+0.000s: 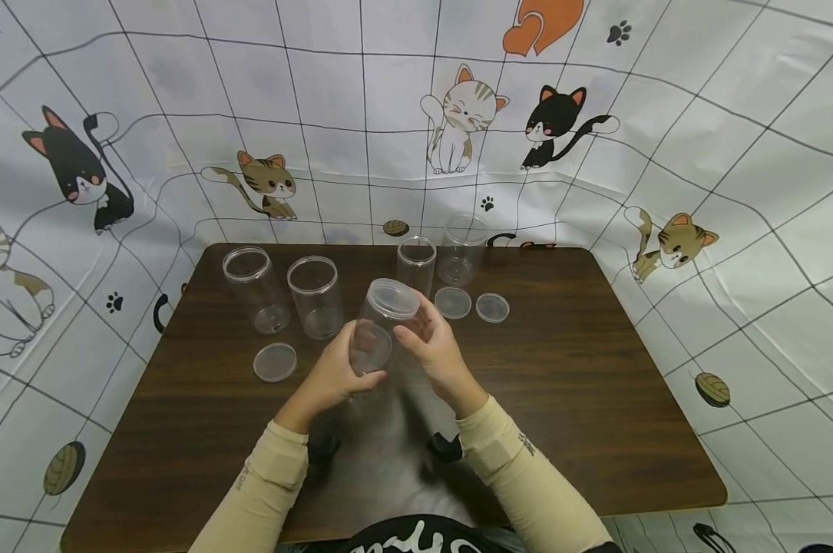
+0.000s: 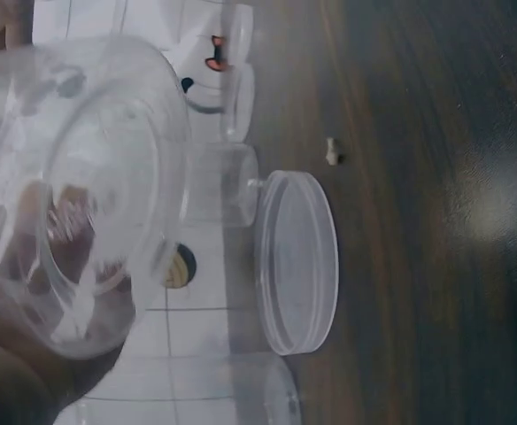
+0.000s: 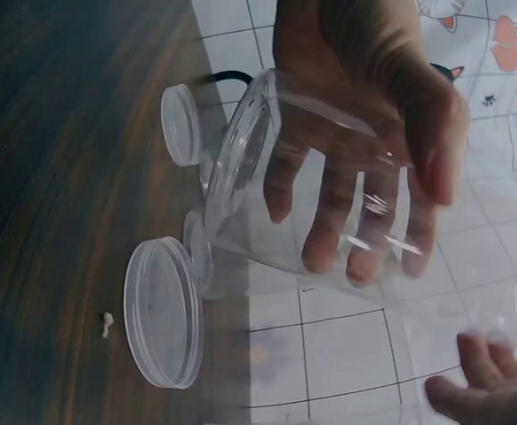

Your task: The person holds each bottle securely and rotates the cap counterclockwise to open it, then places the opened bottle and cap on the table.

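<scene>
A clear plastic jar [image 1: 373,338] with a translucent lid [image 1: 394,298] on its top is held tilted above the table's middle. My left hand [image 1: 332,370] grips its lower left side, thumb low across the front. On the other side my right hand [image 1: 438,349] holds the jar near the top, thumb in front. Through the clear wall, the right wrist view shows the right hand's fingers [image 3: 329,208] spread behind the jar. That view also has part of the left hand [image 3: 497,390] at the lower right. In the left wrist view the jar's round base [image 2: 104,195] faces the camera.
Two lidless jars [image 1: 253,288] [image 1: 315,299] stand at the back left of the brown table [image 1: 568,399], two more [image 1: 416,265] [image 1: 461,250] at the back. Loose lids lie at left [image 1: 275,362] and right [image 1: 453,302] [image 1: 492,307]. A small pale scrap [image 2: 333,150] lies on the wood.
</scene>
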